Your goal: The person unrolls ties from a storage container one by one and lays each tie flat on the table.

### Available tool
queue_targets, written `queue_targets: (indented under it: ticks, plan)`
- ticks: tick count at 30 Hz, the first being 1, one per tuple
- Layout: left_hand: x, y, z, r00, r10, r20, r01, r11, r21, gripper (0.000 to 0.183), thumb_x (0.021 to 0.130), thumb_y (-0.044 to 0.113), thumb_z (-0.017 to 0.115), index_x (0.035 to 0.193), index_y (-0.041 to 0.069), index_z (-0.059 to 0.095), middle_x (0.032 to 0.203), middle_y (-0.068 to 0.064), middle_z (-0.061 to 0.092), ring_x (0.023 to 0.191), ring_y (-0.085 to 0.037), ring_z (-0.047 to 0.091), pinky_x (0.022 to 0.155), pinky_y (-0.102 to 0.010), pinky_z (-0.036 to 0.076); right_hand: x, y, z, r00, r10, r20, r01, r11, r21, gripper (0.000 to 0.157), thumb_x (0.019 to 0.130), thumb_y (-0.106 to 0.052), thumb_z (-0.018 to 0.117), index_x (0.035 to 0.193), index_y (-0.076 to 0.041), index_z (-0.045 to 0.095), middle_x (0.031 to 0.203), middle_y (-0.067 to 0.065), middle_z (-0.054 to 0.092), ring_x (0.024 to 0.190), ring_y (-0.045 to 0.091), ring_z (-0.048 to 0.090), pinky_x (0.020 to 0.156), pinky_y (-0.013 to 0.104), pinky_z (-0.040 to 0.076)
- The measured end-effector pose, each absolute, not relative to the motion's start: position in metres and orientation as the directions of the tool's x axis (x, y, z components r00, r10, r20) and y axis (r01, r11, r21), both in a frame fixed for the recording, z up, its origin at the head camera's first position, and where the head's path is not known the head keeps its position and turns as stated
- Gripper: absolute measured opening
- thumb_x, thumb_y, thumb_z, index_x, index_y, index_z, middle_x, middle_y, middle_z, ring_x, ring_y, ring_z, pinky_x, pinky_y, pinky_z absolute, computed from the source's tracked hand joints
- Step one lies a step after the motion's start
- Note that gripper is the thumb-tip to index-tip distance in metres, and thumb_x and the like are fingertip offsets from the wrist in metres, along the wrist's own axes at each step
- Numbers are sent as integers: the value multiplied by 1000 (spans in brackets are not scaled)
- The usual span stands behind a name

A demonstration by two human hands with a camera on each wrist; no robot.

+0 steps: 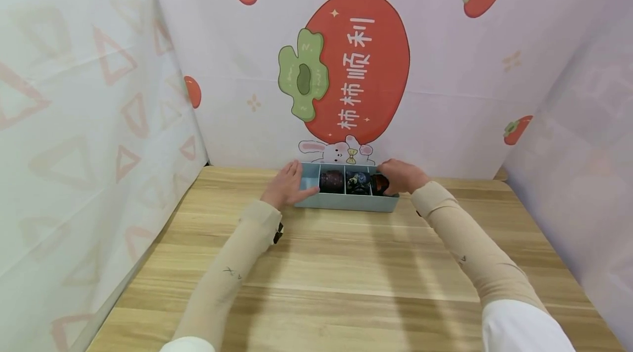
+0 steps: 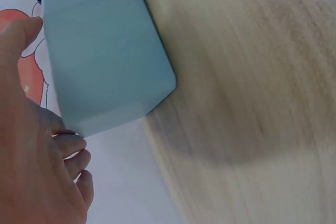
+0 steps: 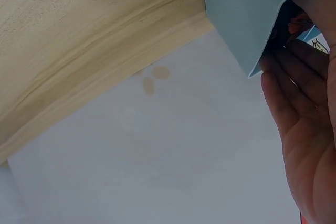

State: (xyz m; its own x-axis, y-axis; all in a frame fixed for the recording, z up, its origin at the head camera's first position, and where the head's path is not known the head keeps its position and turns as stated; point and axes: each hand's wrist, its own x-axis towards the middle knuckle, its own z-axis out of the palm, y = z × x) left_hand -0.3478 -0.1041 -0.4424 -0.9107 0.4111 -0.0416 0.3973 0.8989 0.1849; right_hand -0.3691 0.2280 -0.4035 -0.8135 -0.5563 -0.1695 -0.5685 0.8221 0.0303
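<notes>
A light blue divided storage box point(image 1: 346, 202) sits at the back of the table. Dark patterned bundles fill three of its compartments: a purplish one point(image 1: 332, 181), a blue-black one point(image 1: 358, 182) and, at the right end, one with an orange-red patch point(image 1: 379, 184). My left hand point(image 1: 287, 184) spreads over the box's left end, thumb along the front rim and fingers by the end wall. The right hand point(image 1: 403, 176) reaches into the rightmost compartment and pinches the orange-red patterned bundle point(image 3: 299, 24) between thumb and fingers. Part of that bundle is hidden by the hand.
The box stands on a wooden table point(image 1: 321, 264), close to a white backdrop point(image 1: 435, 138) printed with persimmons and a rabbit. White hanging cloth point(image 1: 89, 138) borders the table on the left, with another sheet point(image 1: 583, 176) on the right.
</notes>
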Motion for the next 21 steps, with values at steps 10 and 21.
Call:
queue_targets:
  ticks: [10, 21]
  plan:
    - [-350, -100, -458, -925, 379, 37, 380, 918, 116, 100, 91, 71, 34, 153, -4, 10, 162, -21, 11, 152, -32, 8, 124, -40, 12, -375, 223, -410, -808, -565, -167, -583, 807, 90, 37, 73, -27, 84, 97, -7, 63, 88, 4, 66, 77, 16, 60, 76, 36, 56]
    - [-355, -100, -477, -935, 351, 51, 354, 930, 93, 103, 90, 76, 26, 154, -1, 4, 163, -17, 4, 153, -29, 2, 125, -39, 9, -380, 223, -424, -816, -561, -140, -573, 817, 66, 30, 74, -21, 83, 93, -9, 63, 80, 0, 65, 69, 13, 57, 72, 33, 56]
